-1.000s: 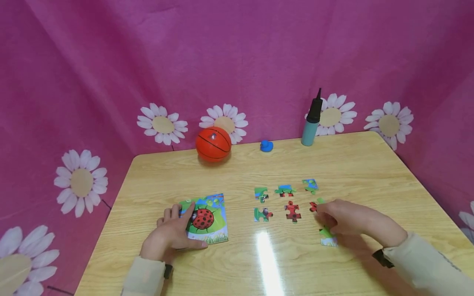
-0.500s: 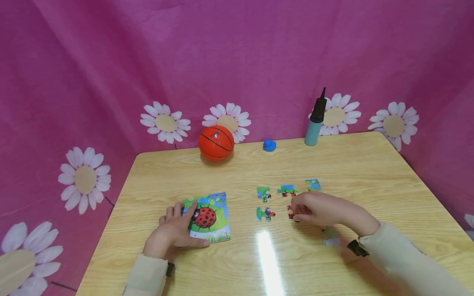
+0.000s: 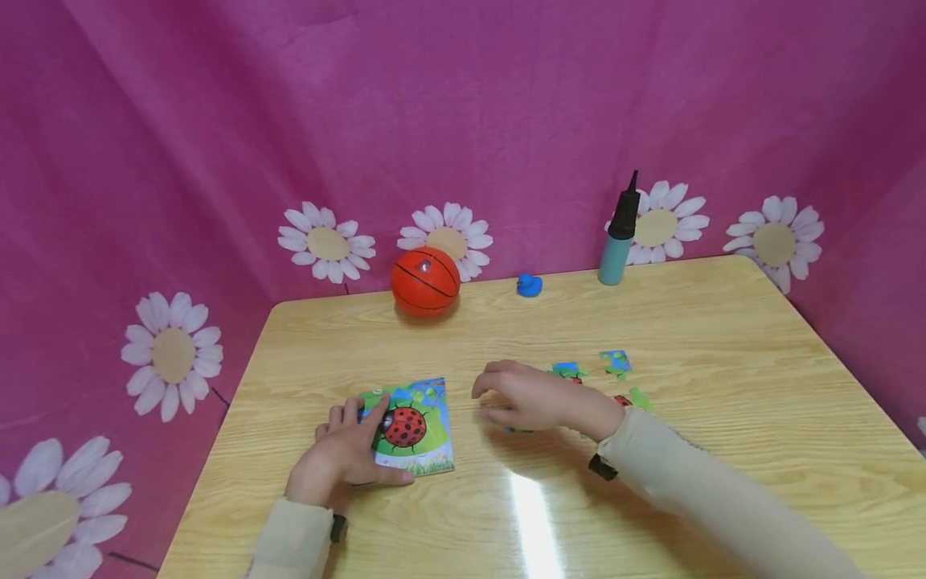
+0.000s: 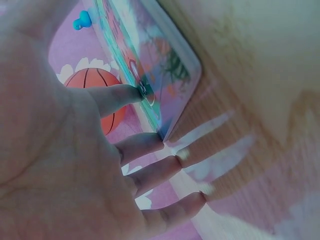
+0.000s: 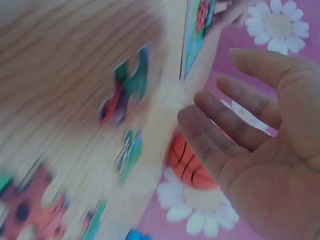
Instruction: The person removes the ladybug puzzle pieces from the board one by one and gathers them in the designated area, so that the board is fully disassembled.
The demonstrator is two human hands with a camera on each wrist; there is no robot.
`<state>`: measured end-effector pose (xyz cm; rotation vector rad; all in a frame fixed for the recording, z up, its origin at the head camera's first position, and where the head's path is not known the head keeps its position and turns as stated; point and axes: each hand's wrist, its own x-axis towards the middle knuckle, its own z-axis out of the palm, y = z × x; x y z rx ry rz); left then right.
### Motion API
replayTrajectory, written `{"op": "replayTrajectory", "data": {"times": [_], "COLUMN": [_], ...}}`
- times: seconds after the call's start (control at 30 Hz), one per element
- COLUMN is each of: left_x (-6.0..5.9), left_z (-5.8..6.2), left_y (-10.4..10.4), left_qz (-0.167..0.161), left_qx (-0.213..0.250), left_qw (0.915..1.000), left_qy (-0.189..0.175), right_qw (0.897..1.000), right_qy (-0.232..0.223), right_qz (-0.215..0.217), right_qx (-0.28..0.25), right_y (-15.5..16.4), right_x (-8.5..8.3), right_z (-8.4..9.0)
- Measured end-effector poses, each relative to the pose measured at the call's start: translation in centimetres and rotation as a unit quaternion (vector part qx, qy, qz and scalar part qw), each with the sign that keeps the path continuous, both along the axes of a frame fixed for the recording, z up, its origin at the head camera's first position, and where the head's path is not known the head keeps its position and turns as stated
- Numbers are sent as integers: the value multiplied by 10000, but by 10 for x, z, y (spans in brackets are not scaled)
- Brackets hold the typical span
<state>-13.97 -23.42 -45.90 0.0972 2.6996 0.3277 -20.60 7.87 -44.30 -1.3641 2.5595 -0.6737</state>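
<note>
Left grip (image 3: 338, 460) on unlettered ladybug card (image 3: 415, 426)

Light wood-grain table (image 3: 723, 322), glossy, bright light glare near front edge. Pink cloth backdrop (image 3: 463, 104) behind and along both sides, printed with white daisies (image 3: 327, 241), hanging in soft folds down to table edge.

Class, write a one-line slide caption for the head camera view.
Left hand rests on ladybird puzzle board while right hand hovers open above loose pieces.
</note>
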Motion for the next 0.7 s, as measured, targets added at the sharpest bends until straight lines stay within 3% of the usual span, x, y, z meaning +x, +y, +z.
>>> {"op": "replayTrajectory", "data": {"times": [0.23,0.47,0.7], "left_x": [-1,-1,-3], "left_z": [1,-4,-9], "left_y": [3,0,-2], "left_qz": [64,-16,-42], "left_qx": [23,36,113], "left_qw": [10000,10000,9998], "left_qy": [-57,12,141], "right_qw": [9990,9980,9977], "right_qy": [-380,-192,46], "right_qz": [48,415,389], "right_qx": [221,440,558], "right_y": [-46,-85,-108], "right_x": [7,20,29], "right_z": [-9,-22,-28]}}
